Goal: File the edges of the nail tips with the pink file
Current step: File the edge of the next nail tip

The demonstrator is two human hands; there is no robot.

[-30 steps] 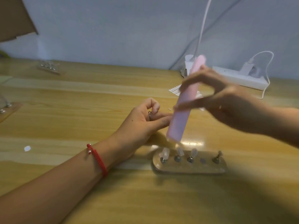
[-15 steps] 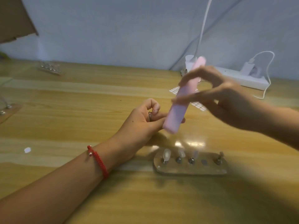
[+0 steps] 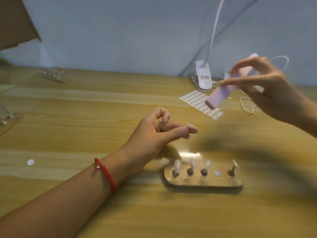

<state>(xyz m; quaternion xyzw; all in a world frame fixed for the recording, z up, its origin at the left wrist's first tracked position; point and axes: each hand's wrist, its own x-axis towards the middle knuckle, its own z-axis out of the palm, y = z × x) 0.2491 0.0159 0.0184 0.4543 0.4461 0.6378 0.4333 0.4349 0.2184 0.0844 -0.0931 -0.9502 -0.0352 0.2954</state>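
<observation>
Wooden desk (image 3: 85,117): my right hand (image 3: 271,93) pinches pink file (image 3: 221,93), now lifted upper right, off nail tip (image 3: 190,125) pinched in my left hand (image 3: 154,133); filing paused.

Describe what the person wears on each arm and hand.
The left forearm and right forearm show no sleeves. The left wrist carries a red braided cord bracelet with a small silvery bead. The left hand has a thin metal ring on one finger. The right hand is blurred; no ring or bracelet shows on it.
</observation>
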